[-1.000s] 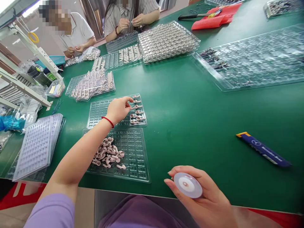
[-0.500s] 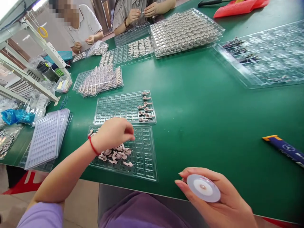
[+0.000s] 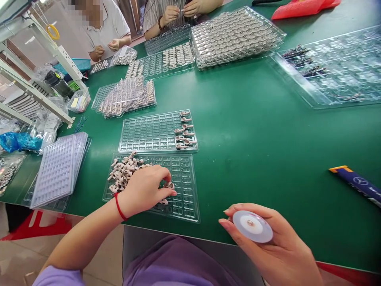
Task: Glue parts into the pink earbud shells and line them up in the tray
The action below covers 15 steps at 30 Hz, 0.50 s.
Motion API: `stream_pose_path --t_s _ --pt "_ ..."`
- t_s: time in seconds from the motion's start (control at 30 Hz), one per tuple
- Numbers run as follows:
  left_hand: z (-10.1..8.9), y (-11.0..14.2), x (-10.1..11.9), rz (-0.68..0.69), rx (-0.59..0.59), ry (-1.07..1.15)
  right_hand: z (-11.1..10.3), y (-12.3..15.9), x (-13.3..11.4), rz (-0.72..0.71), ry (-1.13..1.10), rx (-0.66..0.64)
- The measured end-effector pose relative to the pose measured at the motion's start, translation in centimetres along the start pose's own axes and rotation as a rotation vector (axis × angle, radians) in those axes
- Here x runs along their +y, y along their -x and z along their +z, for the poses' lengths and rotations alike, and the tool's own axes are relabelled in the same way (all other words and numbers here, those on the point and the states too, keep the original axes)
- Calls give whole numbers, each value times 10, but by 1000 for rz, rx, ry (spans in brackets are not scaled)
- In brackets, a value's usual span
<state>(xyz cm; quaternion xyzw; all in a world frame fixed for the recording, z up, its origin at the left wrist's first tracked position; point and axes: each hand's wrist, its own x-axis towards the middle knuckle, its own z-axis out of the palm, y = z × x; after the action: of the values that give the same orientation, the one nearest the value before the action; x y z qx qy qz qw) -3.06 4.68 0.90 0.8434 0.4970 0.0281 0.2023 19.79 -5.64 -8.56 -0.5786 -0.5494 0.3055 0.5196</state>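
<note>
My left fingers [image 3: 167, 193] pinch an earbud [image 3: 170, 185] over the nearer tray [image 3: 185, 198]; my right fingers [image 3: 258, 209] are wrapped around a white disc [image 3: 253, 227].

Left arm [image 3: 86, 234] extended from lower left towards centre; left hand [image 3: 144, 188] turned palm down, thumb and forefinger bent into a pinch. Right hand [image 3: 281, 242] held lower right, fingers curled.

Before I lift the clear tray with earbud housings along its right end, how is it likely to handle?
The clear plastic tray looks thin, so it is probably light and a bit flexible. The earbud housings cluster at its right end, so that side may dip slightly. No cover shows over them, so tilting could spill some.
</note>
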Motion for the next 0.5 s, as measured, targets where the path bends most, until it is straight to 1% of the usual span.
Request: stream_pose_path --t_s 0.13,0.33,0.5 --pt "4 0 -4 15 46 158 1 0 -2 51 27 -7" --pt "13 -5 -9 38 134 274 2 2 1 65 36 4" --pt "17 -4 -17 109 168 345 1 3 1 68 6 -4"
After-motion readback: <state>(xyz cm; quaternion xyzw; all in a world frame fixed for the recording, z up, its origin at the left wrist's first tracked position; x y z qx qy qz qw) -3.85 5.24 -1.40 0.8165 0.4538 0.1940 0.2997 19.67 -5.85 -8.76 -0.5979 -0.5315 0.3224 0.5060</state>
